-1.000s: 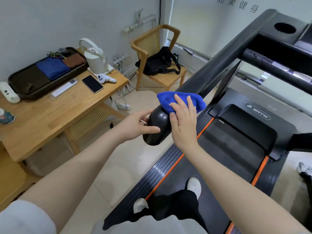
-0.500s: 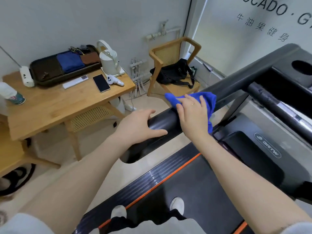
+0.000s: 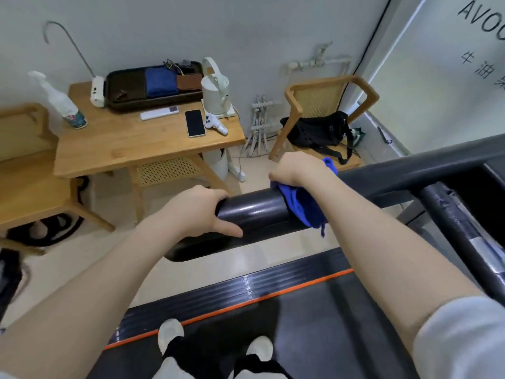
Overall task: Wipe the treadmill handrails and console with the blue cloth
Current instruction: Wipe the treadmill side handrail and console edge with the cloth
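The black left handrail (image 3: 257,212) of the treadmill runs across the middle of the view toward the console side at the right. My left hand (image 3: 196,212) grips the rail near its rounded end. My right hand (image 3: 297,168) is curled over the far side of the rail, pressing the blue cloth (image 3: 303,206) around it. The cloth drapes down the rail's near side, with a corner showing behind the hand. A second dark bar (image 3: 459,231) slants down at the right.
A wooden table (image 3: 131,149) stands left of the treadmill with a black tray (image 3: 123,88), white kettle (image 3: 216,91), phone (image 3: 195,123) and spray bottle (image 3: 58,101). A chair with a black bag (image 3: 317,131) stands beyond the rail. My feet stand on the belt (image 3: 314,324).
My view has swung left and down the rail. My right hand has rolled over the rail's far side, wrapping the cloth around it. My left hand keeps its grip on the rail end.
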The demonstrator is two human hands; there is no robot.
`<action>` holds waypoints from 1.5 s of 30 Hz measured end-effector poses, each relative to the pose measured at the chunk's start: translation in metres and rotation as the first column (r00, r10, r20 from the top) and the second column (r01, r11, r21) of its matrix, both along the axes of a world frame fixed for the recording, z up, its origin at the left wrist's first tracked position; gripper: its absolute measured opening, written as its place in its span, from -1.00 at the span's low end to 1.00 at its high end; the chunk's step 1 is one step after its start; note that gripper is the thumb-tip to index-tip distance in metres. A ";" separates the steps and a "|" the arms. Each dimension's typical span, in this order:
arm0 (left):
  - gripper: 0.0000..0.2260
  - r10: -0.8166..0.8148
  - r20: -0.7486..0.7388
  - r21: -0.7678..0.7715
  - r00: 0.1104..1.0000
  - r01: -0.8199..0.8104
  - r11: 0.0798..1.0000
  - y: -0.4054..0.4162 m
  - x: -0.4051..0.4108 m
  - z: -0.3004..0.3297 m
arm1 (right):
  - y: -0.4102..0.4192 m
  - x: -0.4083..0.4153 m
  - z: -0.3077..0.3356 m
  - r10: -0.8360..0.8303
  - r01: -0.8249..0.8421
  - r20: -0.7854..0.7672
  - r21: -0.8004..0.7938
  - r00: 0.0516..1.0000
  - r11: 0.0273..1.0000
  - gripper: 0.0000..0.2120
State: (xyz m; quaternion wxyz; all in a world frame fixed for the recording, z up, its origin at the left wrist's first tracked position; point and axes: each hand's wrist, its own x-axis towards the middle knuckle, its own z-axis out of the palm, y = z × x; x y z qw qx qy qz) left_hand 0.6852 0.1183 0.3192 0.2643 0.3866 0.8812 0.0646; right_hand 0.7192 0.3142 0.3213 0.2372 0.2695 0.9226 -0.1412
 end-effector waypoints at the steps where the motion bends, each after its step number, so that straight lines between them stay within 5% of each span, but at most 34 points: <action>1: -0.35 0.011 0.004 -0.002 1.000 -0.011 1.000 0.000 0.001 0.000 | 0.006 -0.004 0.001 0.006 -0.004 0.077 -0.025 0.997 1.000 -0.71; 9: -0.38 0.011 -0.026 -0.057 1.000 -0.013 0.998 0.004 -0.005 -0.001 | -0.075 -0.017 -0.010 0.248 -0.251 -0.059 -0.039 0.967 0.967 -0.85; 12: -0.37 -0.031 -0.024 -0.036 0.999 0.031 0.999 0.006 -0.006 -0.002 | -0.058 -0.016 -0.005 0.095 -0.100 -0.035 -0.168 0.995 0.981 -0.80; 17: -0.35 -0.089 0.020 0.000 0.996 0.089 0.996 0.003 -0.007 0.002 | -0.006 -0.009 0.010 -0.158 0.184 0.214 -0.105 0.964 0.977 -0.64; 22: -0.36 -0.172 -0.022 -0.055 0.985 0.171 0.984 0.003 -0.012 0.002 | -0.010 -0.015 0.013 -0.119 0.166 0.304 -0.133 0.945 0.977 -0.65; 25: -0.39 -0.241 -0.047 -0.064 0.969 0.238 0.969 0.007 -0.016 0.001 | -0.046 -0.014 0.021 -0.027 0.061 0.154 -0.219 0.988 0.974 -0.79; 29: -0.41 -0.310 -0.101 -0.099 0.945 0.301 0.949 0.012 -0.018 -0.003 | -0.091 0.000 0.001 -0.057 0.059 -0.210 0.004 0.976 0.998 -0.75; 32: -0.43 -0.354 -0.135 -0.112 0.925 0.341 0.933 0.014 -0.020 -0.001 | -0.084 0.017 -0.011 -0.050 0.096 -0.475 0.074 0.879 0.993 -0.76; 37: -0.40 -0.376 -0.050 -0.056 0.925 0.373 0.926 0.015 -0.021 0.008 | -0.019 0.047 -0.015 -0.110 0.266 -0.614 0.169 0.782 0.949 -0.75; 42: -0.37 -0.385 -0.012 -0.074 0.923 0.383 0.921 0.018 -0.019 0.009 | 0.023 0.076 -0.027 -0.304 0.583 -0.818 0.047 0.489 0.811 -0.76; 45: -0.34 -0.450 -0.089 -0.086 0.888 0.444 0.892 0.028 -0.016 0.010 | 0.011 0.073 -0.030 -0.327 0.676 -0.855 0.037 0.402 0.736 -0.79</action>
